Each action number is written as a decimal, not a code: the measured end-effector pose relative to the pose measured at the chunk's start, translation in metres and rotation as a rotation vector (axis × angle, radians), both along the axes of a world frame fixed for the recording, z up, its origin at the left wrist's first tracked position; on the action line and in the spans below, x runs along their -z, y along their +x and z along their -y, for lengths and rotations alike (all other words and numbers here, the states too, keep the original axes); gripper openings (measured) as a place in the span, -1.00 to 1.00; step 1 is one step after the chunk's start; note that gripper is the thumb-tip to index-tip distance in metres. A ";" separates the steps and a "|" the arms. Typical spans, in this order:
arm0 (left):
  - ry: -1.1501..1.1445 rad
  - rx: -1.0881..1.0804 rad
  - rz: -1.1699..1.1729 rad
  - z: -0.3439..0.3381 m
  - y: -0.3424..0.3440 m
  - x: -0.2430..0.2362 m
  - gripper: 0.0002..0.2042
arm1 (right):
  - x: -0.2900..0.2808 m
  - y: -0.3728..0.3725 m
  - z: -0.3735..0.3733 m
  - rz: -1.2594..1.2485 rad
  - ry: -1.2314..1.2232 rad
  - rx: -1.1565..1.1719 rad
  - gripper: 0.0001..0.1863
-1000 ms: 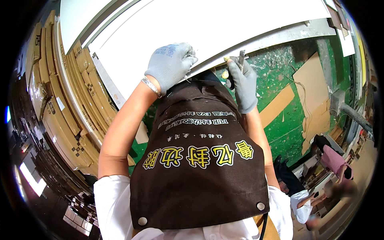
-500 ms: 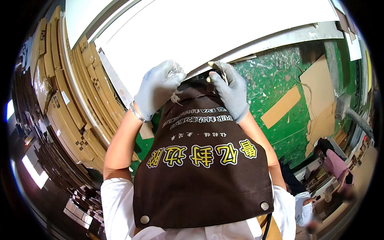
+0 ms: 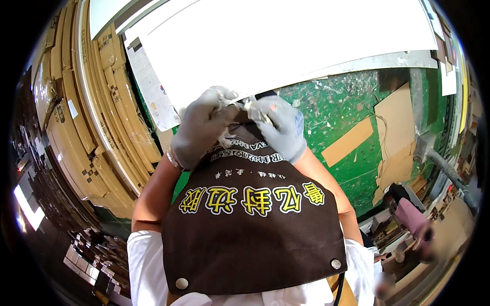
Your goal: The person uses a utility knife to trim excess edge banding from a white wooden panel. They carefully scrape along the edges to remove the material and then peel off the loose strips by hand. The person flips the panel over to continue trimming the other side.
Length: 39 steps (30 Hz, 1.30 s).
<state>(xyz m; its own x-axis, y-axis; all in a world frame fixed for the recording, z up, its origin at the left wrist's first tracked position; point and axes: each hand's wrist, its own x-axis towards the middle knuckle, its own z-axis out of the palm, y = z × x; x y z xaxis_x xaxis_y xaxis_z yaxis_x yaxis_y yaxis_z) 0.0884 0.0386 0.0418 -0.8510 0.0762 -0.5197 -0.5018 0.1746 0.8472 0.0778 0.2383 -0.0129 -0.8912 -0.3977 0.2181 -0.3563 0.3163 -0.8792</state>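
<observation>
Both gloved hands are meeting just above the brown apron (image 3: 255, 224), near the white panel (image 3: 286, 46). The left hand (image 3: 201, 127) and right hand (image 3: 278, 127) are each pinching a wad of pale fibrous scrap (image 3: 240, 109) (its exact nature cannot be told). Judgement: fingertips should be gripping closely, pulling evenly apart, avoiding tearing loose strands.

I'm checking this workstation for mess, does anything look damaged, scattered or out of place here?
Yes. The green floor is scuffed and littered with loose cardboard scraps lying at odd angles. Pale frayed shreds hang between the gloved left hand and right hand.
</observation>
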 end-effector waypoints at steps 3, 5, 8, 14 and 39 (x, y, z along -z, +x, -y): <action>-0.309 0.212 -0.449 0.020 0.007 0.018 -0.72 | -0.006 0.011 0.004 0.026 -0.020 -0.062 -0.68; -0.477 0.413 -0.546 0.024 0.001 0.011 -0.65 | -0.007 0.017 0.014 -0.020 -0.094 -0.097 -0.68; -0.579 0.562 -0.729 0.025 -0.005 0.023 -0.61 | -0.016 0.030 0.026 -0.037 -0.122 -0.268 -0.66; -0.561 0.419 -0.610 0.027 -0.005 0.024 -0.87 | -0.023 0.044 0.027 0.116 -0.077 -0.036 -0.76; -0.579 0.252 -0.283 -0.004 -0.036 0.032 -0.76 | 0.002 0.054 -0.036 0.949 -0.476 0.369 -0.79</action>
<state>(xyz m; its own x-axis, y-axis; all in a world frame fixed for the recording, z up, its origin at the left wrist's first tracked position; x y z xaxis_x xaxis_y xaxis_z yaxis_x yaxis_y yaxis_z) 0.0524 0.0431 0.0102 -0.9525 0.0664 -0.2972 -0.1602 0.7207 0.6745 0.1319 0.2741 -0.0151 -0.8233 -0.1325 -0.5519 0.5675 -0.1767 -0.8042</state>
